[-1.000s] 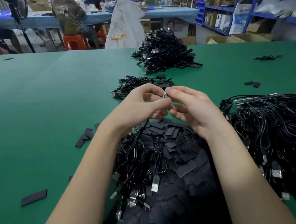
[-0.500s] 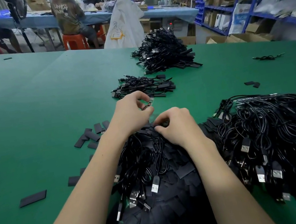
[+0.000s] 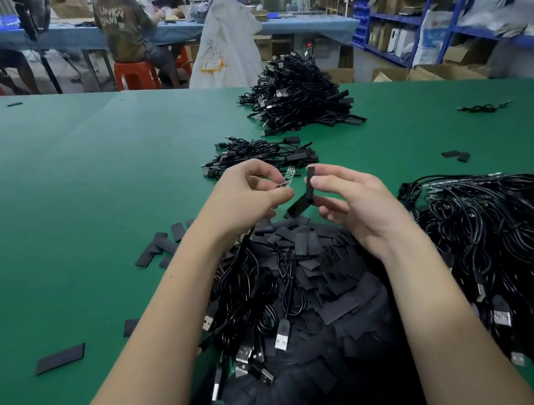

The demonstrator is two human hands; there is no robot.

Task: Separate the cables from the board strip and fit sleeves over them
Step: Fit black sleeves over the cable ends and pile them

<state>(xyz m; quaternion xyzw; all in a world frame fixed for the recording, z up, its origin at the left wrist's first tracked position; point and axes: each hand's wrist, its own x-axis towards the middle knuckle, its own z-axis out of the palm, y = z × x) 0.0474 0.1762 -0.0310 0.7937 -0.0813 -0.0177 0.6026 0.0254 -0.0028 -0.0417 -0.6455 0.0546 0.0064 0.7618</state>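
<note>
My left hand (image 3: pixel 251 197) pinches the wire end of a small board (image 3: pixel 289 175) betw. thumb and fingers, board tip poking up and to the right; its cable (image 3: pixel 252 274) trails down under the wrist into the pile. My right hand (image 3: pixel 355 203) pinches a black sleeve (image 3: pixel 309 184) at its upper part, held roughly upright; a second sleeve (image 3: pixel 298 207) hangs off the lower end at an angle; can't tell if it's stuck on or also caught by the fingers. Board tip and sleeve top sit just beside each other, not touching.

Step, as I read it: sleeve picked, about to be fitted over the board end; sleeving not yet begun on this one. Next move needs the spare sleeve shed, the flat sleeve squeezed open at its mouth, then mouth and board tip lined up and slid on; a flat mouth could snag on the board edge.

Further out: sleeve heap (image 3: pixel 325 297) right under both hands; unsleeved cable pile (image 3: pixel 506 236) to the right; a small cable bunch (image 3: pixel 258 155) just beyond the hands, looks like done pcs; bigger stack (image 3: pixel 301 96) further back; loose sleeves scattered on the green table (image 3: pixel 67 197).
</note>
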